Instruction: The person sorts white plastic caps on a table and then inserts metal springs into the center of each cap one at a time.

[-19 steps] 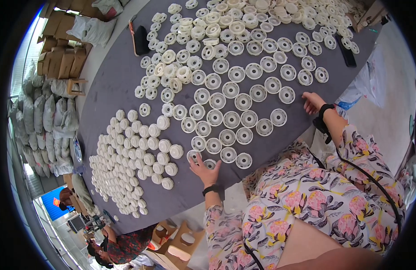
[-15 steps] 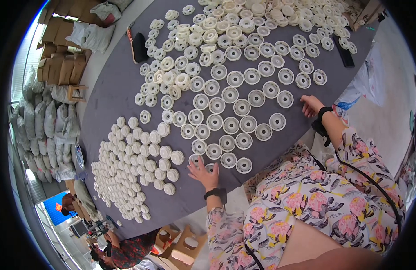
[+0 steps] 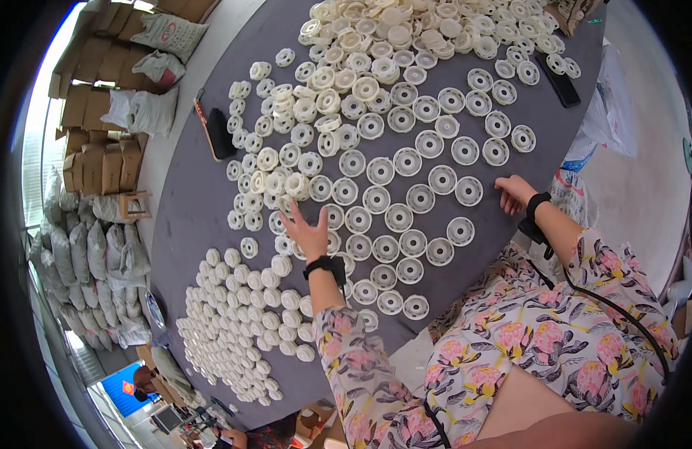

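My left hand stretches over the table with its fingers spread. Its fingertips are beside a cluster of cream plastic ring parts, some stacked; I cannot tell whether it touches one. Under and around this hand lie white round parts with dark centre holes, spread out in loose rows. My right hand hovers or rests by the table's near right edge, fingers loosely bent and apart, holding nothing that I can see. To the left of my left forearm, many white stepped caps stand close together.
A heap of cream plastic parts covers the far end of the dark grey table. A black brush lies on the left, a black phone on the right. Sacks and cardboard boxes line the left wall. Another person's arm shows at lower left.
My left hand has moved away from me, from the near discs to the cream ring cluster. My right hand stays by the table edge. The view has shifted, so the table appears lower.
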`<state>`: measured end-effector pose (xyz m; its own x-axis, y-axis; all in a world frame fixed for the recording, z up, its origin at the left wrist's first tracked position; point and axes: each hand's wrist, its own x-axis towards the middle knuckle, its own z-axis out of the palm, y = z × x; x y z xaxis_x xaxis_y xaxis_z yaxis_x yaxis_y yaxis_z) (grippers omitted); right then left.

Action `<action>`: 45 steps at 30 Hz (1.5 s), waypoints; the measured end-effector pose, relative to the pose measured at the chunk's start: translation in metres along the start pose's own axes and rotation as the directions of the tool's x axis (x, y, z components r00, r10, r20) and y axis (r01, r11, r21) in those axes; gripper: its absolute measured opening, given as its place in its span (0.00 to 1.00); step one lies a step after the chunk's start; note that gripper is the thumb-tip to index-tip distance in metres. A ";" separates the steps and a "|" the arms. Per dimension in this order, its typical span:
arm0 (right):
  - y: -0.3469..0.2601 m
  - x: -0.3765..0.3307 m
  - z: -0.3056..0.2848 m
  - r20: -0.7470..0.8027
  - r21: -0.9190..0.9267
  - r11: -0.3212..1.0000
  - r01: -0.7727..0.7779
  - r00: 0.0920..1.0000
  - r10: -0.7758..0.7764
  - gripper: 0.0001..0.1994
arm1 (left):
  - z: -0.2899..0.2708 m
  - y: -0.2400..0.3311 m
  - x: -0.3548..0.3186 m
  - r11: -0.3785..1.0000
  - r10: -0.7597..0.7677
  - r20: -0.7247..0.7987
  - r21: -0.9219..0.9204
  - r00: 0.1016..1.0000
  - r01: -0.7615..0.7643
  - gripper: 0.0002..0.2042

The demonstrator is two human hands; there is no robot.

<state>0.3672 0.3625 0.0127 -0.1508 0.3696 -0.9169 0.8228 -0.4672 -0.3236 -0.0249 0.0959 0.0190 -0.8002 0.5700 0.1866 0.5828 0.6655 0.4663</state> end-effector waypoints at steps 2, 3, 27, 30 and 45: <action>-0.004 0.001 -0.007 -0.002 0.015 1.000 -0.005 1.000 0.005 0.22 | 0.018 0.007 0.034 0.999 -0.018 0.011 -0.035 1.000 0.019 0.38; -0.005 0.002 -0.009 -0.002 0.017 1.000 0.004 1.000 -0.004 0.22 | 0.026 0.010 0.049 0.997 -0.046 0.018 -0.067 0.999 0.047 0.39; -0.017 -0.001 -0.021 0.000 0.050 0.999 0.019 1.000 -0.019 0.21 | 0.035 -0.025 0.065 0.992 -0.121 0.093 0.041 0.988 0.117 0.23; -0.016 0.000 -0.021 -0.006 0.050 0.998 0.025 1.000 -0.025 0.21 | 0.028 -0.018 0.072 0.962 -0.269 0.020 0.061 0.963 0.267 0.21; -0.010 0.010 -0.020 0.007 0.045 0.999 0.029 1.000 -0.029 0.22 | 0.021 0.017 0.080 0.933 -0.329 0.107 0.186 0.938 0.306 0.40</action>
<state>0.3685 0.3875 0.0112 -0.1788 0.3771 -0.9087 0.7927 -0.4919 -0.3601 -0.0760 0.1627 0.0240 -0.9275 0.3670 -0.0708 0.3252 0.8857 0.3313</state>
